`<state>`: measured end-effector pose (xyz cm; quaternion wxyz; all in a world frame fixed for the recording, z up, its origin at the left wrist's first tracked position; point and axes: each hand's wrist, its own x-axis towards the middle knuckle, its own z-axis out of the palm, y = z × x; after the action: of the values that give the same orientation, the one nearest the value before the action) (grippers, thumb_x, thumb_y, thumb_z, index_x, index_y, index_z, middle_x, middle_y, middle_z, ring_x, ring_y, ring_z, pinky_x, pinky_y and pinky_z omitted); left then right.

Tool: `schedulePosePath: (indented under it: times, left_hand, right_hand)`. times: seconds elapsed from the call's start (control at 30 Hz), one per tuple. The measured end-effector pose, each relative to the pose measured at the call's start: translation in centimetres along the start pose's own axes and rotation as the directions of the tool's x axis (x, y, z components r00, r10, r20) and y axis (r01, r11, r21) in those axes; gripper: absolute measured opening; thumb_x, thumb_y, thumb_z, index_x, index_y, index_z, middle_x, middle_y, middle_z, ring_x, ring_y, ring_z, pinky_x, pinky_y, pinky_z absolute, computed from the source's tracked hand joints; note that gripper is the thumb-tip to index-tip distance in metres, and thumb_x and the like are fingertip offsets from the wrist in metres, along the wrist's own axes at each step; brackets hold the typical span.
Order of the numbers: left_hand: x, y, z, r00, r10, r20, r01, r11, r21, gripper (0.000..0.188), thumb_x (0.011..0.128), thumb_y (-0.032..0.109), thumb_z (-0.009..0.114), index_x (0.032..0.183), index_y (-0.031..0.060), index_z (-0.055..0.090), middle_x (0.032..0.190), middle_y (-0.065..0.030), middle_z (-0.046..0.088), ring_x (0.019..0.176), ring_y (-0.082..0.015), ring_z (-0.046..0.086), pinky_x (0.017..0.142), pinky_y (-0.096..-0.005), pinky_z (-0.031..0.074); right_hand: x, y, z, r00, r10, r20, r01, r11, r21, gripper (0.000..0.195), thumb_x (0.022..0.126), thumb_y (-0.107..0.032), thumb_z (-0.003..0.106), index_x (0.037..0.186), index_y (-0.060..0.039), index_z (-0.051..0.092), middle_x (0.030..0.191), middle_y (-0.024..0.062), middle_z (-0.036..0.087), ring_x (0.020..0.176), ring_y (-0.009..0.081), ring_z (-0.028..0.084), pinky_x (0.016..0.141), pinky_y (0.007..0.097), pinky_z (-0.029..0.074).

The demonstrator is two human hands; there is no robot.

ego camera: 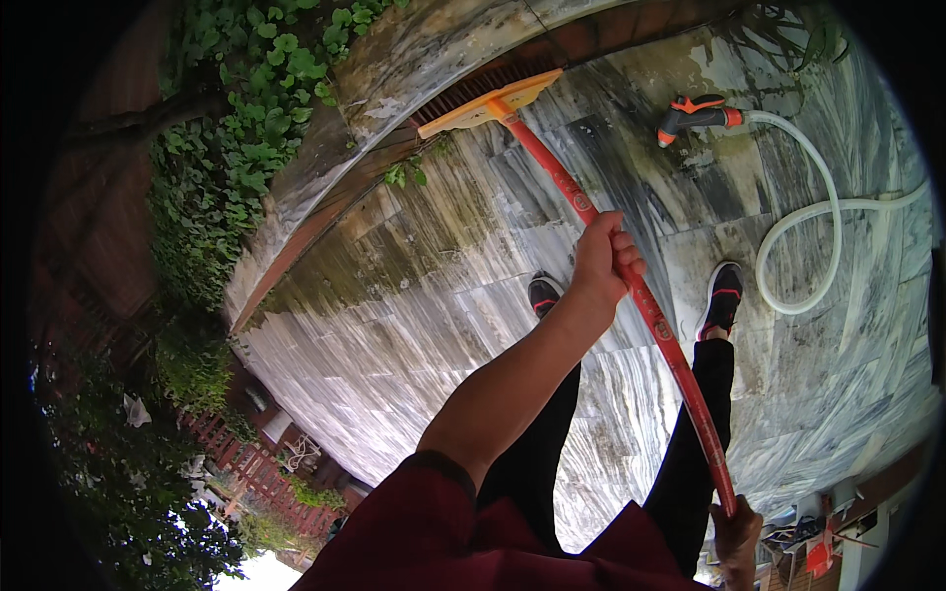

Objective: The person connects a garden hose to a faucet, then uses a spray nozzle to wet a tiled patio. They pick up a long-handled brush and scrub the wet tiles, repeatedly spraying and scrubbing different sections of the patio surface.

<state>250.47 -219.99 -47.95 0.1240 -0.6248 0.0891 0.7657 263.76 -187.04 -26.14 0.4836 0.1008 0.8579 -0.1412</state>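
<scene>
A push broom slants across the view, with a long red handle (556, 168), an orange-yellow head (491, 105) and dark bristles (477, 90). My left hand (607, 255) grips the middle of the handle, fingers wrapped round it. Lower right, my right hand (735, 528) is closed around the handle's end. The bristles face the low brick edge beneath a marble coping (399, 81); whether they touch it I cannot tell. Under me is a wet floor of streaked grey-white marble tiles (443, 318), browner and dirtier close to the coping.
A black-and-orange hose spray nozzle (695, 118) lies on the floor to the right, its pale hose (834, 185) looped beside my right shoe (721, 295). Behind the coping, leafy plants (273, 96) grow in a bed. A small weed (405, 173) sprouts at the wall's foot.
</scene>
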Motion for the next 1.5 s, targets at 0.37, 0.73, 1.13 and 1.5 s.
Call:
schedulePosePath:
  times: [0.37,0.73,1.13,1.5]
  left_hand:
    - [2.2,6.8,-8.0,0.947,0.179,-0.267,-0.177,0.984,0.032,0.032,0.079,0.015,0.054,0.057,0.0184,0.031,0.048,0.0069,0.026,0.039,-0.0075,0.027,0.039,-0.0237,0.028]
    - [2.4,14.3,-13.3,0.901,0.287,-0.326,-0.275,0.958,0.083,0.032,0.083,0.014,0.050,0.058,0.0175,0.030,0.046,0.0071,0.027,0.038,-0.0058,0.032,0.037,-0.0229,0.030]
    - [3.1,1.3,-2.0,0.991,0.062,-0.115,-0.053,0.996,0.077,0.026,0.083,0.017,0.055,0.066,0.0135,0.036,0.055,0.0024,0.034,0.049,-0.0132,0.035,0.051,-0.0328,0.037]
    - [1.4,0.1,-0.8,0.965,0.141,-0.220,-0.112,0.984,0.141,0.026,0.081,0.017,0.054,0.064,0.0157,0.035,0.053,0.0041,0.030,0.044,-0.0104,0.030,0.045,-0.0283,0.032]
  right_hand:
    - [6.0,-4.5,2.4,0.975,-0.161,0.153,0.158,0.987,0.034,0.023,0.073,-0.023,0.068,0.070,-0.0080,0.051,0.054,0.0160,0.054,0.054,0.0370,0.056,0.045,0.0436,0.041]
    - [10.9,-9.8,3.6,0.899,-0.375,0.226,0.402,0.911,-0.087,0.027,0.071,-0.025,0.071,0.072,-0.0062,0.052,0.054,0.0127,0.055,0.052,0.0340,0.056,0.046,0.0435,0.041]
    - [8.6,2.0,1.0,0.990,-0.111,0.091,0.100,0.988,0.116,0.018,0.075,-0.008,0.064,0.067,-0.0033,0.049,0.052,0.0167,0.051,0.047,0.0341,0.054,0.040,0.0357,0.037]
    - [5.2,2.7,1.3,0.986,-0.164,-0.026,0.165,0.985,0.058,0.021,0.072,-0.013,0.069,0.067,-0.0057,0.050,0.052,0.0164,0.051,0.050,0.0373,0.053,0.043,0.0394,0.039]
